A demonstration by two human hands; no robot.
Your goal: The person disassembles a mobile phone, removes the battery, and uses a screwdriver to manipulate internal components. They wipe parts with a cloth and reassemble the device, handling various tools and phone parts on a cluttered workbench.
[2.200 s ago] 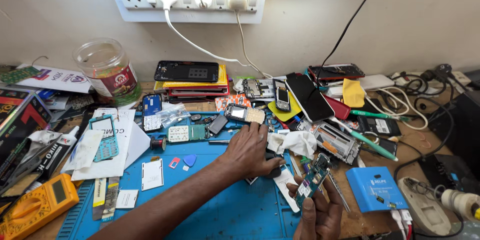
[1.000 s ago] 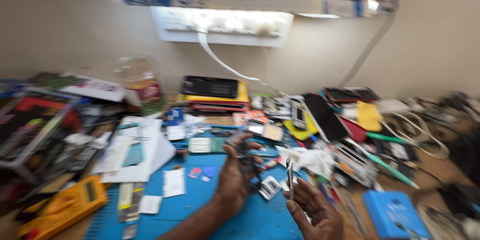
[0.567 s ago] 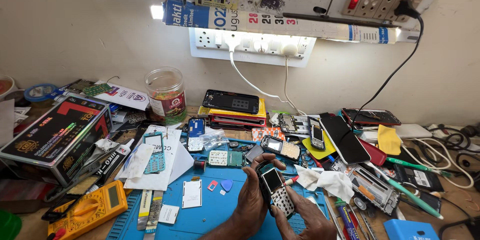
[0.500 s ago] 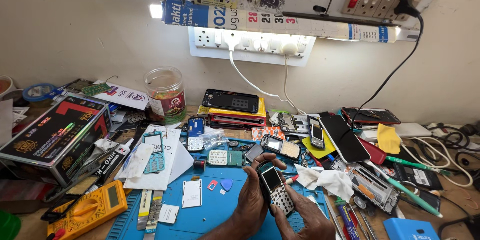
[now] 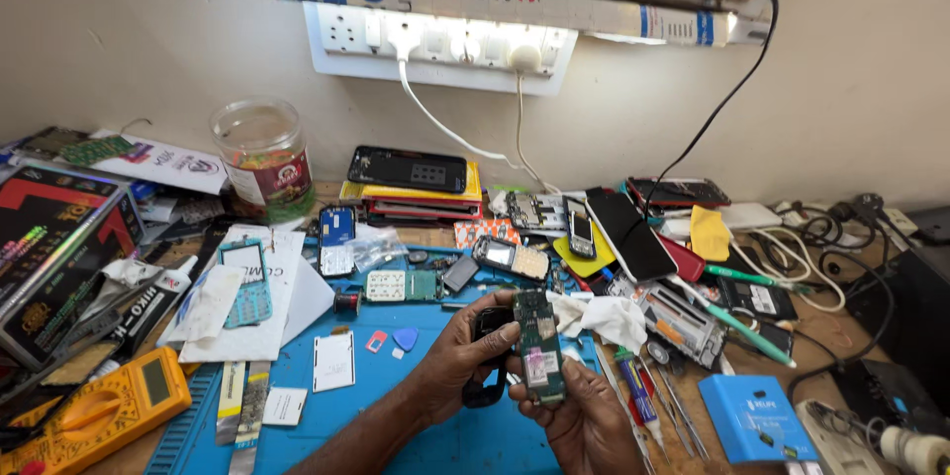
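A green phone circuit board [image 5: 537,344] stands upright between both hands above the blue work mat [image 5: 366,416]. My right hand [image 5: 579,414] grips its lower end from below. My left hand [image 5: 463,354] pinches its upper left edge with thumb and fingers, and a black phone housing [image 5: 482,376] sits under that hand's fingers. A white cloth [image 5: 606,317] lies just right of the board.
A yellow multimeter [image 5: 94,414] lies at front left beside a dark box [image 5: 49,257]. A plastic jar [image 5: 263,158] stands at the back left. Phones, boards and cables crowd the back and right; a small blue box [image 5: 757,418], tweezers and a screwdriver [image 5: 638,396] lie right of my hands.
The keypad phone I held half a second ago is now turned, showing its green board side. The view has moved closer and lower.
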